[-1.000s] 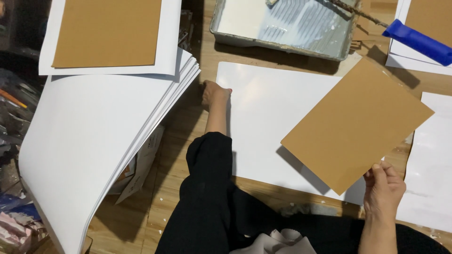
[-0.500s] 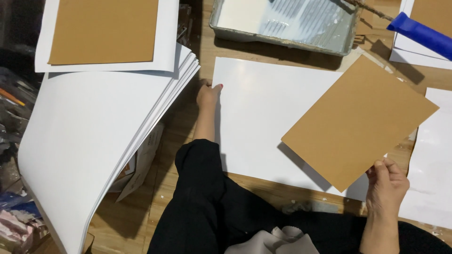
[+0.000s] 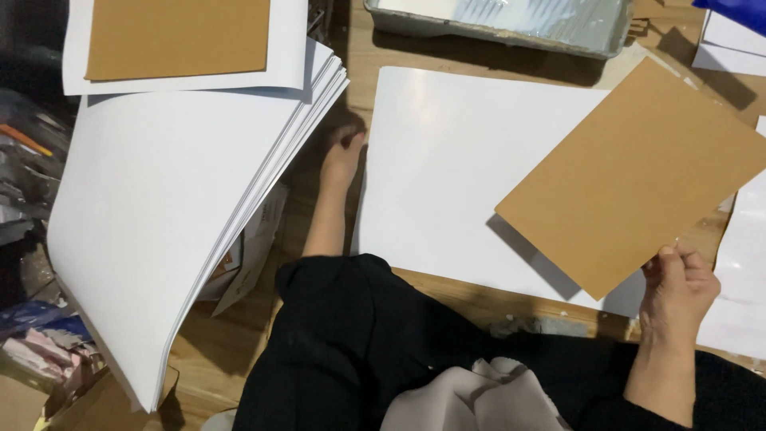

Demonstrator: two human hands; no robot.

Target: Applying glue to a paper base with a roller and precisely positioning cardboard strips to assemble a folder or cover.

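Cardboard sheet, brown, probably light and stiff, bendable; pinched at near corner by right hand, fingers clamped on edge; hovers above white sheet.

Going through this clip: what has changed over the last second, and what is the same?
The view has drifted, so the paint tray and blue handle now sit at the top edge. The right hand keeps its pinch on the lower corner of the brown card, tilted over the white sheet. The bare foot stays at the sheet's left edge. The white paper stack is unmoved. No left hand shows.
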